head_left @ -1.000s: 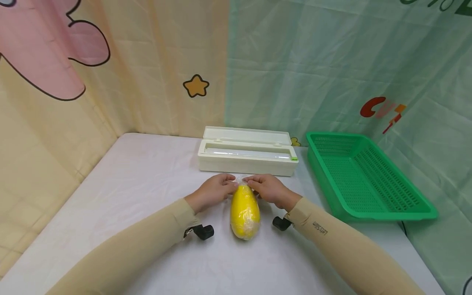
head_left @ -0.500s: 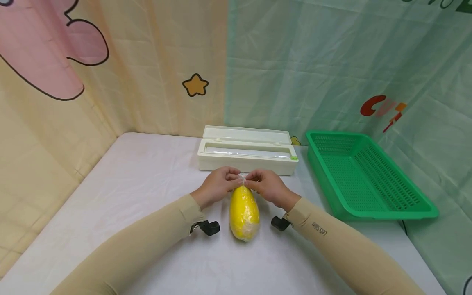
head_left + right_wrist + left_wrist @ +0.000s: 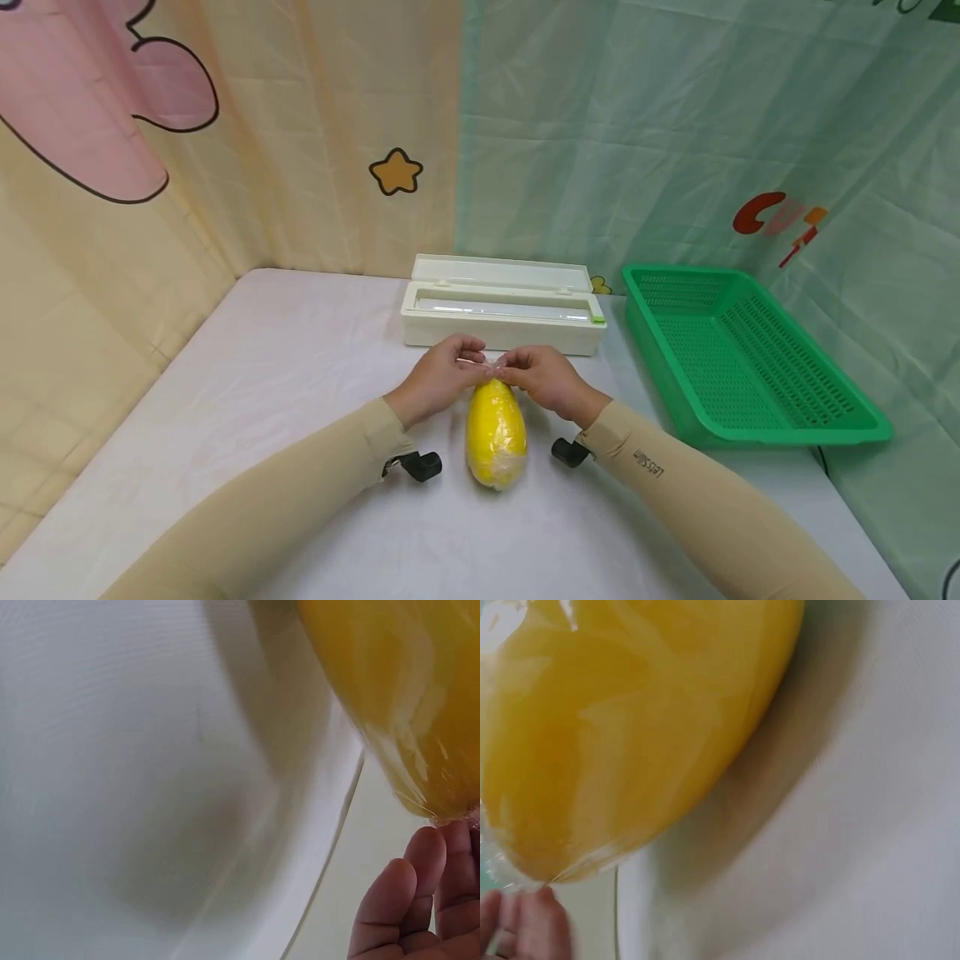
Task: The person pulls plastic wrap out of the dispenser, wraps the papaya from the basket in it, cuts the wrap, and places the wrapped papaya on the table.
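A yellow, oblong melon-like fruit [image 3: 497, 433], wrapped in clear plastic film, lies on the white table with its narrow end pointing away from me. At that end the film gathers into a short tail [image 3: 493, 363]. From the left, my left hand [image 3: 437, 379] pinches this film between thumb and fingers. My right hand [image 3: 551, 383] pinches it from the right, its fingertips close to the left ones. Both wrist views show the glossy wrapped fruit [image 3: 630, 742] near the camera, with fingers [image 3: 426, 859] at its tip.
Just beyond my hands stands a long white cling-film box [image 3: 502, 337], lid raised, with a roll inside. A green perforated plastic basket [image 3: 693, 400] sits at the right of the table [image 3: 300, 358]. Printed curtains [image 3: 540, 167] hang along the back and sides.
Both hands have come closer together at the fruit's far end, and their fingers now pinch the gathered film. The fruit has stayed nearly in place.
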A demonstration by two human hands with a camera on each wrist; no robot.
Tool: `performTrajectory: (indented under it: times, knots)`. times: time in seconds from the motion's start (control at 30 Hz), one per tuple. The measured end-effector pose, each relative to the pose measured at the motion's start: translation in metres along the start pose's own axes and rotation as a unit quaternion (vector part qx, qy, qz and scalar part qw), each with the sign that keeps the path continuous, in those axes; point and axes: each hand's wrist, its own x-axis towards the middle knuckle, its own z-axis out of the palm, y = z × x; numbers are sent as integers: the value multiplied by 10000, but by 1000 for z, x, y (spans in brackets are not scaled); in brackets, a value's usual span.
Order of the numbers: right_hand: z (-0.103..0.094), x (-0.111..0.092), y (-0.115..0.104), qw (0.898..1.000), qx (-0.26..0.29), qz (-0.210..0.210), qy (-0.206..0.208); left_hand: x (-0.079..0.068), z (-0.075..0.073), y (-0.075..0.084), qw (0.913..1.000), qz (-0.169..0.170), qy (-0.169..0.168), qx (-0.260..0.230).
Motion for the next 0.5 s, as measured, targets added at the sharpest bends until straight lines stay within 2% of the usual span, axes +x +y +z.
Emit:
performTrajectory:
  times: [0.13, 0.23, 0.33, 0.5]
  knots:
    - [3, -1, 0, 9997, -126, 26, 226, -7, -5, -2, 9975, -166, -569, 393]
    - [5, -4, 2, 9983, -344, -190, 426, -11, -5, -2, 9949, -112, -871, 491]
    - [6, -8, 4, 9949, -600, -552, 591, -14, -3, -1, 9946, -67, -909, 501]
    - [6, -17, 8, 9868, -878, -1172, 687, -18, 0, 0, 9947, -20, -741, 716]
